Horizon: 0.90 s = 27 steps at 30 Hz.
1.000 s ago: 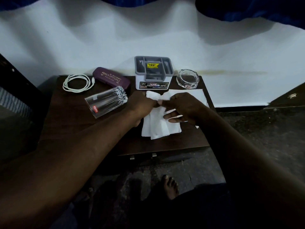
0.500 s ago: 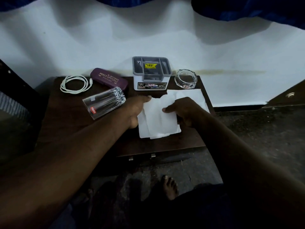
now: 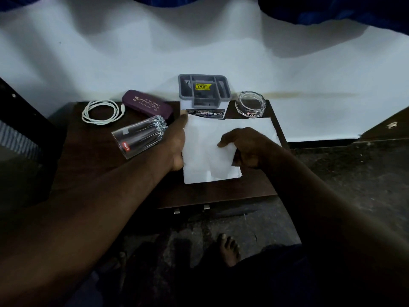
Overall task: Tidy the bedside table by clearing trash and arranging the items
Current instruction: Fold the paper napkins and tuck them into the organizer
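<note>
White tissue [image 3: 208,149] — maroon case [image 3: 147,106] — dark-brown table [image 3: 88,165].

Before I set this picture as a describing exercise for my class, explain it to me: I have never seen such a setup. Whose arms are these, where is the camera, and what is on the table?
There is no machine here. A person wears a camera on the head, and it looks down at their own two arms. The left hand and the right hand both hold white paper at a dark bedside table. On the table are a glass tumbler lying on its side, a coiled white cable, a purple spectacle case, a grey organiser and a glass ashtray.
</note>
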Available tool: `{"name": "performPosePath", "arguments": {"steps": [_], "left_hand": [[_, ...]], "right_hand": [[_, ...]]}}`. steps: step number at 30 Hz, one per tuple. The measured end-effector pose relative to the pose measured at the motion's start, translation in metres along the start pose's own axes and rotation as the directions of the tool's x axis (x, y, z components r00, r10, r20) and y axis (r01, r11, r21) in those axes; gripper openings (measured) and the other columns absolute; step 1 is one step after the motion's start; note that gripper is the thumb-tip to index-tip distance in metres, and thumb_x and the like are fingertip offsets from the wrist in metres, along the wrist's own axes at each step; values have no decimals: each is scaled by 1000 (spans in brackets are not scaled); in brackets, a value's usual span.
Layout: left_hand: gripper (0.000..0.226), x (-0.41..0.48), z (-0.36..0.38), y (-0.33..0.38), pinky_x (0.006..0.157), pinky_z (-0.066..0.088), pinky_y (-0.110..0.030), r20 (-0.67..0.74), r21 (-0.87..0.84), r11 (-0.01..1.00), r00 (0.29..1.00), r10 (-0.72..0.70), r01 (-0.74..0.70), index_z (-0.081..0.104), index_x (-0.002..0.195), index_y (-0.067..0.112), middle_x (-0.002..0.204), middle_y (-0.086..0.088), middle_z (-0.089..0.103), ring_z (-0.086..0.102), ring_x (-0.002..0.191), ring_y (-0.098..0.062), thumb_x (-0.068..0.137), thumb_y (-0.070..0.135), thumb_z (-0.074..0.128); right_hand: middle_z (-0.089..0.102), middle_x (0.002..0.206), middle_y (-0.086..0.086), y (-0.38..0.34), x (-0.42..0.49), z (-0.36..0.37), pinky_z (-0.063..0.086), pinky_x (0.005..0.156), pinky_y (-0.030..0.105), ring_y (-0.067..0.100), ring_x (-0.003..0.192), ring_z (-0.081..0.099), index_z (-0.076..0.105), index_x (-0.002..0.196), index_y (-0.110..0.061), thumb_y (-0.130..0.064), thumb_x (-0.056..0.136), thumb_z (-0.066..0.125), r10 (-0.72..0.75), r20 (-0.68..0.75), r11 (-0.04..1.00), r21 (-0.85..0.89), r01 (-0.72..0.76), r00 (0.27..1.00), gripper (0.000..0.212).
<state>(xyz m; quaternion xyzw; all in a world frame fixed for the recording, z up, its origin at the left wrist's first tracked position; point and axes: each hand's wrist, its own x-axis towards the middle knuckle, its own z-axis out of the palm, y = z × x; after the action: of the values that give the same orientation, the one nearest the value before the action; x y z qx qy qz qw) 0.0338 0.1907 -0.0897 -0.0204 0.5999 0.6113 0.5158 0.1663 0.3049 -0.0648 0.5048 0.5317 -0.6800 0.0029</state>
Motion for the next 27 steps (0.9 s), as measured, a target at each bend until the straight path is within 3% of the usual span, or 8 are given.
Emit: {"name": "performPosePath", "arguments": {"steps": [6, 9, 12, 15, 19, 21, 24, 27], "left_hand": [[32, -2, -1, 0, 77, 58, -38, 69, 140, 988, 994, -79, 68, 71, 122, 12, 116, -15, 76, 74, 85, -29, 98, 31, 64], [39, 0, 0, 1, 71, 61, -35, 67, 61, 998, 997, -24, 19, 72, 115, 18, 104, -10, 79, 77, 84, -26, 100, 50, 58], [68, 4, -3, 2, 95, 57, -46, 63, -4, 999, 997, -44, 44, 71, 125, 21, 114, -13, 77, 74, 106, -33, 94, 75, 44], [72, 6, -7, 3, 85, 60, -42, 83, -20, 998, 995, -60, 62, 74, 122, 23, 112, -13, 78, 77, 97, -31, 91, 80, 43], [42, 2, -7, 4, 69, 62, -35, 90, 67, 995, 993, -74, 68, 72, 119, 20, 103, -10, 80, 78, 80, -26, 95, 54, 63], [27, 0, -5, 3, 74, 61, -36, 92, 144, 984, 989, -115, 101, 73, 114, 15, 108, -12, 78, 76, 82, -27, 94, 33, 69], [29, -3, -4, 1, 83, 59, -44, 49, 245, 960, 987, -150, 134, 71, 118, 0, 113, -19, 76, 73, 91, -34, 89, 5, 71], [33, -2, -3, -1, 90, 58, -56, -20, 318, 945, 997, -80, 82, 68, 118, -5, 108, -23, 75, 73, 96, -38, 85, -9, 71]], "right_hand": [[67, 104, 14, 3, -1, -7, 56, 71, 35, 29, 85, 64, 70, 99, -6, 2, 82, 67, 48, -77, 974, -219, -64, 996, 19], [61, 110, 13, -4, -5, -13, 50, 78, 36, 30, 88, 59, 67, 101, -9, -2, 83, 59, 59, 85, 994, -100, -50, 995, 22], [60, 121, 18, -6, -7, -16, 43, 107, 48, 36, 109, 55, 65, 121, -7, -3, 84, 52, 71, 292, 997, -18, -69, 954, 39], [63, 117, 17, -4, -2, -12, 45, 100, 46, 35, 106, 57, 68, 114, -8, -3, 83, 55, 72, 273, 996, -76, -53, 959, 34], [72, 96, 13, 7, 6, -9, 55, 66, 32, 31, 84, 66, 73, 79, -10, 1, 81, 67, 57, 47, 978, -201, -47, 997, 12], [71, 90, 12, 10, 9, -8, 53, 53, 26, 27, 73, 66, 74, 81, -6, 1, 80, 72, 31, -22, 956, -290, -36, 999, 7], [73, 107, 18, 10, 13, -6, 58, 74, 38, 32, 88, 68, 72, 109, 1, -7, 78, 81, -17, -77, 922, -387, -14, 997, 33], [75, 109, 14, 7, 11, -8, 61, 86, 48, 32, 98, 73, 72, 110, -5, -15, 77, 87, -36, -73, 900, -436, 0, 997, 37]]}}
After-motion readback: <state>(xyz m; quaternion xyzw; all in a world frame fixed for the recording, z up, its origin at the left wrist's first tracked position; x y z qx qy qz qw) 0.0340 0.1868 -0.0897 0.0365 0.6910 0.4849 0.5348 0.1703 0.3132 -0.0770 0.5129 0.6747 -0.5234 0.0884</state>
